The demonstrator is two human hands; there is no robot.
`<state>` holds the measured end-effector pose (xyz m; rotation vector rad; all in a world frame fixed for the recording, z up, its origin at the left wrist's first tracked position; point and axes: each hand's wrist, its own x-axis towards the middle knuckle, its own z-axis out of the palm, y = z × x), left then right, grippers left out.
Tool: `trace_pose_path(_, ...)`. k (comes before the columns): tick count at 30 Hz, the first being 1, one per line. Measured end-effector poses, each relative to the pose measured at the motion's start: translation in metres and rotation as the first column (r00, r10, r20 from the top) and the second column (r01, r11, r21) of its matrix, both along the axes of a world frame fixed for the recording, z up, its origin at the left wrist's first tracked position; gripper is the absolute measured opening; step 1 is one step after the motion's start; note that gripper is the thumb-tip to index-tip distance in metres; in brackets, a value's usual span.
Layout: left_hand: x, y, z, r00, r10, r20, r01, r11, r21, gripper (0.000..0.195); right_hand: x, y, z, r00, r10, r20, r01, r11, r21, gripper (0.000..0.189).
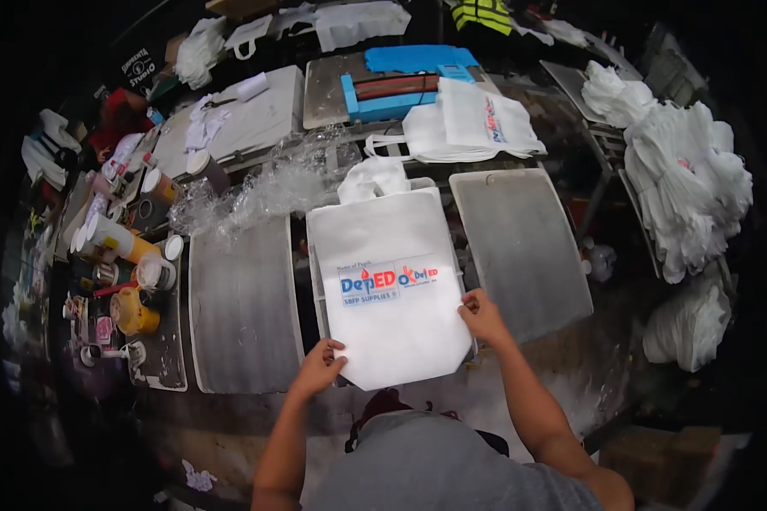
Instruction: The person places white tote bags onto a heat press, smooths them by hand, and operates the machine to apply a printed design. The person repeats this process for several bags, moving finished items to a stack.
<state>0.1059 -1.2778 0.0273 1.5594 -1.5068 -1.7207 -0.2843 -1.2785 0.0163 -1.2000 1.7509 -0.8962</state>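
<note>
Before me a white non-woven fabric tote bag (pixel 390 345) lies over a flat board, its loop handles (pixel 374 179) pointing away from me. Blue and red printing with writing runs across its middle. My left hand (pixel 319 367) pinches the bag's lower left edge between thumb and fingers. On the opposite side, my right hand (pixel 484 317) grips the right edge, somewhat higher up. The bag hides most of the board under it.
Grey flat boards flank the bag, one left (pixel 246 306) and one right (pixel 524 249). Beyond are printed bags (pixel 473 128), a blue impulse sealer (pixel 390 99) and crumpled clear plastic (pixel 275 185). Tubs (pixel 134 313) crowd the left; heaped white bags (pixel 690 185) stand right.
</note>
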Motion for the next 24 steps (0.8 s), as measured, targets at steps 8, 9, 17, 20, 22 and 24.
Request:
trace_pose_path(8, 0.000, -0.022, 0.002, 0.999, 0.010, 0.052, -0.008, 0.999, -0.038, 0.034, 0.002, -0.014, 0.016, 0.987, -0.001, -0.160, 0.010, 0.999, 0.050, 0.031)
trace_pose_path(9, -0.001, -0.024, 0.010, 0.995, 0.009, 0.098, 0.001, 0.995, -0.104, 0.033, 0.002, -0.014, 0.018, 0.986, -0.005, -0.168, 0.020, 0.996, 0.085, 0.031)
trace_pose_path(17, -0.089, -0.135, 0.048, 0.934, -0.212, 0.288, 0.358, 0.547, -0.757, 0.038, -0.037, 0.047, 0.011, 0.905, -0.324, -0.276, 0.327, 0.944, -0.034, 0.031)
trace_pose_path(20, -0.178, -0.187, 0.030, 0.838, -0.317, 0.444, 0.529, 0.269, -0.805, 0.053, -0.063, 0.123, -0.009, 0.834, -0.426, -0.352, 0.440, 0.897, -0.042, 0.030)
trace_pose_path(22, -0.215, -0.203, 0.015, 0.800, -0.283, 0.529, 0.589, 0.198, -0.784, 0.069, -0.081, 0.205, -0.033, 0.718, -0.550, -0.427, 0.592, 0.805, -0.043, 0.030)
trace_pose_path(24, -0.231, -0.204, 0.003, 0.729, -0.309, 0.611, 0.673, 0.161, -0.722, 0.072, -0.079, 0.300, -0.067, 0.580, -0.710, -0.400, 0.743, 0.662, -0.098, 0.029)
